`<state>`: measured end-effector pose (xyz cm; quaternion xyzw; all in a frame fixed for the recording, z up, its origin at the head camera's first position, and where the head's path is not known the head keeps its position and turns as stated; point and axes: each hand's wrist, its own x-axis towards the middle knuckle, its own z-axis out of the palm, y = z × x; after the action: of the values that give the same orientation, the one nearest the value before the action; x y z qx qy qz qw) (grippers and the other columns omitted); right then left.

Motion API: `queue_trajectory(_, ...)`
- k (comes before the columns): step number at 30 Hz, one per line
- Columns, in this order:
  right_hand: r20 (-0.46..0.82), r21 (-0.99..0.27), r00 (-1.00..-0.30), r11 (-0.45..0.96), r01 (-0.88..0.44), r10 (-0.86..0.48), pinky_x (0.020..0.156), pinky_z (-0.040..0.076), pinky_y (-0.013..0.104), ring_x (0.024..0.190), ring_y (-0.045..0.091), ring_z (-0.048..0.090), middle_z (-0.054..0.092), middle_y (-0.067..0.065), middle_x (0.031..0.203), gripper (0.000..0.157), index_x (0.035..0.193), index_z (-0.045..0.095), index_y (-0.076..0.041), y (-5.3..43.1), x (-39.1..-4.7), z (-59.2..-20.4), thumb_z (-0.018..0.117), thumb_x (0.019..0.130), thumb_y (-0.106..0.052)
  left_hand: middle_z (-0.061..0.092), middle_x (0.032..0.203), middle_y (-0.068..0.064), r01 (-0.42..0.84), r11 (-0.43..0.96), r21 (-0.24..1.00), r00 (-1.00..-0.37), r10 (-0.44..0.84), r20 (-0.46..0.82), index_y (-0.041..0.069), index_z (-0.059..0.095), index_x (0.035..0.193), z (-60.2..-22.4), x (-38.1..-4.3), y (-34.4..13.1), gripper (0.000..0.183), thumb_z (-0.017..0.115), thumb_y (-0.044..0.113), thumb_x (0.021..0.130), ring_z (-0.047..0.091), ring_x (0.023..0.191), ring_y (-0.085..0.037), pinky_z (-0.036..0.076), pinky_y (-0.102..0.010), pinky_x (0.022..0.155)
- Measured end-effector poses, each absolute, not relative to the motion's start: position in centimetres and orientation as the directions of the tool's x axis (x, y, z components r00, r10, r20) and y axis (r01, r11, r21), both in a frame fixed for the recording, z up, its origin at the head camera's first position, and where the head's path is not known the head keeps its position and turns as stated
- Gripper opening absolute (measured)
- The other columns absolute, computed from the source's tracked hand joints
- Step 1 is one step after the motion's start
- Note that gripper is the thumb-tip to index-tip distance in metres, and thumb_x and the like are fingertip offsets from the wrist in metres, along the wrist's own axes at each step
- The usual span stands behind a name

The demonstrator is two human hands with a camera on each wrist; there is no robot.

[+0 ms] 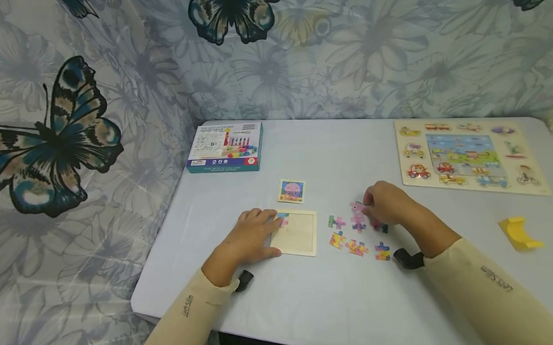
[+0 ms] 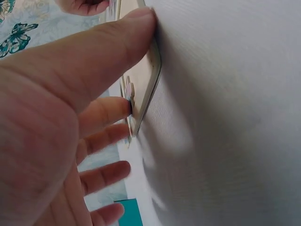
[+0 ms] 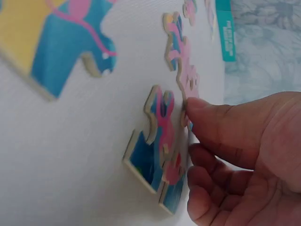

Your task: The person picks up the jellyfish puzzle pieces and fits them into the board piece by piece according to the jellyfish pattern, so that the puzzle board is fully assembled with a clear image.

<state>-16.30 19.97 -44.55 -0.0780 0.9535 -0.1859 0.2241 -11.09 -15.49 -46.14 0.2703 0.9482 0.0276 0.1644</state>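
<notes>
My left hand (image 1: 249, 238) rests with spread fingers on the left side of a square wooden puzzle tray (image 1: 302, 238). Its index fingertip touches a small puzzle piece (image 1: 284, 219) in the tray's upper left corner, and the thumb lies at the near left edge. To the right of the tray, my right hand (image 1: 391, 203) pinches a pink puzzle piece (image 3: 189, 87) with thumb and curled fingers, low over the table. Beneath that hand lies a blue piece with pink lines (image 3: 162, 122). Several loose pieces, among them a yellow-pink one (image 1: 356, 247) and a blue-yellow one (image 1: 382, 251), lie around.
Behind the tray lies a small square jellyfish picture (image 1: 292, 191). A boxed set (image 1: 224, 148) stands at the back left of the white table (image 1: 338, 303). At the right are a vehicle puzzle board (image 1: 470, 156) and a yellow curved block (image 1: 520, 234).
</notes>
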Motion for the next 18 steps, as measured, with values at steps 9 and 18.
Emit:
queue_trajectory(9, -0.391, -0.476, -0.878, 0.877, -0.062, -0.274, 0.065, 0.05, 0.031, 0.081, 0.024, 0.057, 0.063, 0.009, 0.09, 0.012, 0.1, 0.066, -0.006, 19.3, -17.2, -43.5, 0.07, 0.094, -0.015, 0.036, 0.165, 0.001, 0.528, 0.825, 0.204, -0.765, 0.565, -0.309, 0.014, 0.039, 0.159, -45.6, -11.1, -15.3, 0.086, 0.075, 0.052, 0.09, 0.032, 0.153, -0.022, 0.024, -0.043, 0.125)
queue_trajectory(18, -0.396, -0.698, -0.853, 0.715, 0.039, -0.34, 0.061, 0.049, 0.03, 0.067, 0.019, 0.058, 0.069, 0.009, 0.079, 0.015, 0.103, 0.072, -0.008, 13.3, -17.4, -43.0, 0.071, 0.093, -0.018, 0.037, 0.165, 0.004, 0.506, 0.833, 0.224, -0.774, 0.553, -0.308, 0.022, 0.045, 0.156, -45.8, -11.1, -15.4, 0.078, 0.076, 0.049, 0.089, 0.036, 0.151, -0.02, 0.024, -0.041, 0.125)
